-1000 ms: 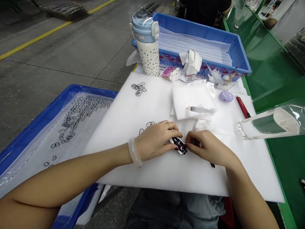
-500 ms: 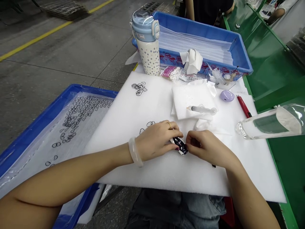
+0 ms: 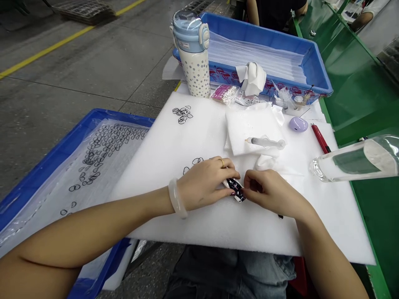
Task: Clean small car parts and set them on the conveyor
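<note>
Over the foam (image 3: 218, 226), the left hand (image 3: 205, 181) pinches a black-and-white piece (image 3: 236, 188), partly covering it, between thumb and fingers. At its lower right end, the right hand (image 3: 266, 189) is curled, fingertips hard to make out; whether they grip it, I cannot tell.

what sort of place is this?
Most likely a factory floor with manual workstations: a yellow line marks the bare floor, a blue tray of many small black loops sits beside the white foam-like sheet, and another person is beyond the blue bin.
</note>
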Motion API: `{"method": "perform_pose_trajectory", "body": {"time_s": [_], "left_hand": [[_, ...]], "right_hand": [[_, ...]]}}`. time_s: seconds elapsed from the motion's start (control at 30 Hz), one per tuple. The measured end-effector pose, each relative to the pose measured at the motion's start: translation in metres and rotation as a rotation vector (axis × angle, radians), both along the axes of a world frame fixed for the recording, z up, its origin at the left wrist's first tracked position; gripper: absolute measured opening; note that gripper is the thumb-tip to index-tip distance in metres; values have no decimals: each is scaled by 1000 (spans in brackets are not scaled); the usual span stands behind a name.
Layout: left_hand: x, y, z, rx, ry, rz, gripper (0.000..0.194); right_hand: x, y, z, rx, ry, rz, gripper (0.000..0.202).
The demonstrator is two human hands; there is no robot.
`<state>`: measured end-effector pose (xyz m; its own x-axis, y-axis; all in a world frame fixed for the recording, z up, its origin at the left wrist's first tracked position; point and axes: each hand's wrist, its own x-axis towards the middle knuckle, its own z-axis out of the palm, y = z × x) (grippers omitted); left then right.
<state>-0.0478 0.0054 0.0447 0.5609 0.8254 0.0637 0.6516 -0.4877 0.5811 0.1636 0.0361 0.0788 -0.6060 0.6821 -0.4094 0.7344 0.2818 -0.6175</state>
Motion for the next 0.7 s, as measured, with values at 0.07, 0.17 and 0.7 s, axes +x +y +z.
{"method": "perform_pose_trajectory", "body": {"time_s": [0.07,0.17,0.7], "left_hand": [[0,-1,2,-14,-5,11,22],[1,0,2,-41,-22,14,23],[3,-1,1,-52,-45,31,22]], "right_hand": [[1,0,0,-10,6,1,13],[2,1,0,-22,8,3,14],[3,1,-1,-15,22,14,15]]}}
